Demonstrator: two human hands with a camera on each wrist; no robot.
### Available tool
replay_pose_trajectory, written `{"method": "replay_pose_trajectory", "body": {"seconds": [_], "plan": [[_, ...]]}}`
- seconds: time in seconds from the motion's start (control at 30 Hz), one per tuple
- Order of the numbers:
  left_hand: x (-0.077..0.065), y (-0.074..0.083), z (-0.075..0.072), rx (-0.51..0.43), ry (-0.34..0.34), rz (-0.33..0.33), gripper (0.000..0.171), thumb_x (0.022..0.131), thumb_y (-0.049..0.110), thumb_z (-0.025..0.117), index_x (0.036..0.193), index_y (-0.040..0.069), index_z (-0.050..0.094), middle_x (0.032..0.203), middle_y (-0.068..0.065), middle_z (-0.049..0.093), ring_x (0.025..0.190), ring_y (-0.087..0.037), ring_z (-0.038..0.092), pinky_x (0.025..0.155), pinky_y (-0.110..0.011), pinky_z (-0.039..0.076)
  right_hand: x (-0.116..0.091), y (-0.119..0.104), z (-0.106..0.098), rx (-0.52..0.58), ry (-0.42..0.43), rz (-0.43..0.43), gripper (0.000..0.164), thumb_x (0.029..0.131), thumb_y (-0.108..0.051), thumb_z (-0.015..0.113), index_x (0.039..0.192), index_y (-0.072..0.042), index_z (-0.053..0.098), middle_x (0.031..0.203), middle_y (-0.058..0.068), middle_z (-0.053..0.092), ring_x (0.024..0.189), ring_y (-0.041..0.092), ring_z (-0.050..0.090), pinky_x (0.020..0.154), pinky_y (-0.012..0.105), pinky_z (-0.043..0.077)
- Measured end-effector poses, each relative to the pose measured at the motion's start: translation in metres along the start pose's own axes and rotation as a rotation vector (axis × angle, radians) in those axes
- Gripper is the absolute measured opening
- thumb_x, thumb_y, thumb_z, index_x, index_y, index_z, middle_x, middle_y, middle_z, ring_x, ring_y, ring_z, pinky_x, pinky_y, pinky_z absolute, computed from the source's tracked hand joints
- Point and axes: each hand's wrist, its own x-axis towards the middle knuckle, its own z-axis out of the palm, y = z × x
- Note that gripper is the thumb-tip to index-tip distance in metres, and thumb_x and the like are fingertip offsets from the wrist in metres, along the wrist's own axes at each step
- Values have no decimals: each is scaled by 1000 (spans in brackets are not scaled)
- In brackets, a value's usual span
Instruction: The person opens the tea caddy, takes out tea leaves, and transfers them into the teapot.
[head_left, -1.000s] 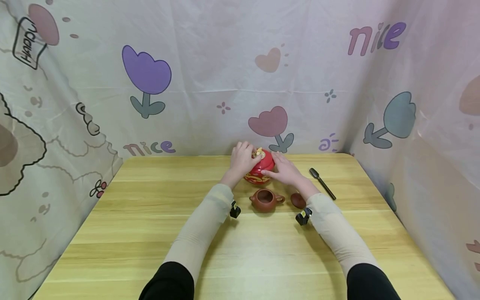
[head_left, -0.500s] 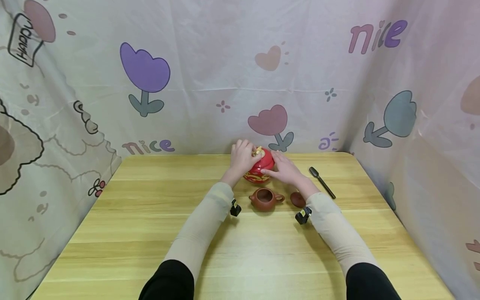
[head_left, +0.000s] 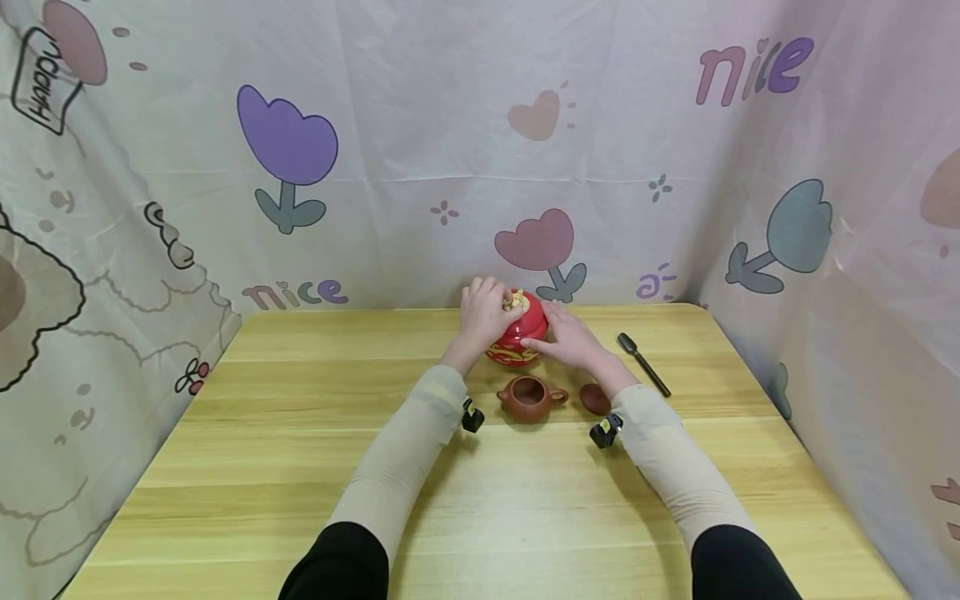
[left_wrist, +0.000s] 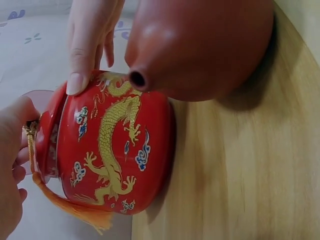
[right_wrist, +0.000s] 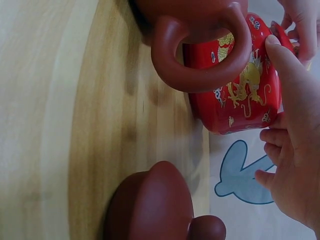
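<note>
Red dragon-painted jar (head_left: 514, 337) stands upright, just right of my left hand (head_left: 481, 317), which pinches the gold knob (head_left: 516, 301) on its lid (head_left: 535, 314); my right hand (head_left: 572, 337) clasps its body opposite.

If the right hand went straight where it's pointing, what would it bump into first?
The right hand would meet the round, glossy red jar with a gold dragon first; its thumb rests on it. Beyond, probably the pale flower-print cloth, but that depth is unclear.
</note>
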Motion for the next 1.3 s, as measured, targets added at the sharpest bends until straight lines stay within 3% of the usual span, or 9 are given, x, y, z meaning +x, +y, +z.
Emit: {"method": "replay_pose_trajectory", "body": {"seconds": [0.47, 0.9, 1.3], "plan": [[-9, -10, -17, -184, 149, -30, 29, 82, 39, 72, 87, 12, 66, 99, -4, 63, 98, -24, 50, 87, -43, 42, -2, -1, -1, 13, 1, 1, 96, 88, -61, 58, 155, -2, 21, 160, 20, 26, 150, 38, 20, 119, 57, 21], [-25, -22, -24, -277, 239, -126, 27, 82, 36, 70, 84, 9, 67, 97, -6, 65, 99, -26, 51, 93, -46, 40, -3, -2, -2, 21, -8, 11, 97, 88, -62, 58, 155, -4, 20, 160, 20, 25, 150, 37, 19, 119, 58, 21], [-41, -37, -28, -346, 325, -244, 29, 82, 34, 74, 88, 6, 69, 97, -8, 65, 96, -27, 51, 89, -45, 43, 0, 1, -2, 13, 2, -11, 95, 88, -62, 58, 154, -3, 22, 160, 21, 25, 150, 38, 20, 120, 56, 21]]}}
